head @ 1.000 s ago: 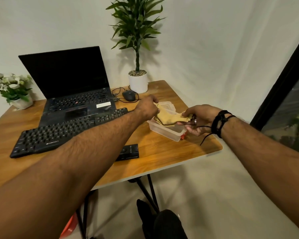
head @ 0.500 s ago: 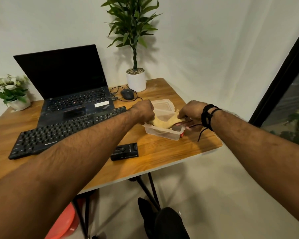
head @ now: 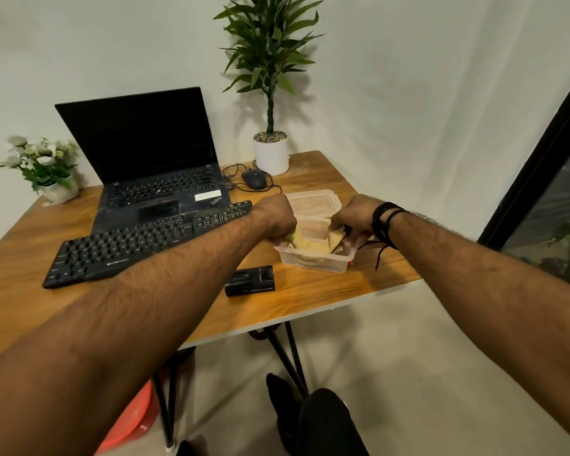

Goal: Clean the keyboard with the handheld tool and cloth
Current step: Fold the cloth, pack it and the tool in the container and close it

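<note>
Cloth (head: 311, 245), half hidden in tub (head: 313, 261), gripped by left hand (head: 277, 218) and right hand (head: 356, 218).

table (head: 310, 301) (wooden) | keyboard (head: 139, 245) | laptop (head: 152, 179) | mouse (head: 253, 179) | container (head: 313, 258)

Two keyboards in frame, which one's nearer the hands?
The separate black keyboard lying in front of the black laptop: its right end sits just beside the left hand. The laptop's built-in keyboard lies farther back.
</note>
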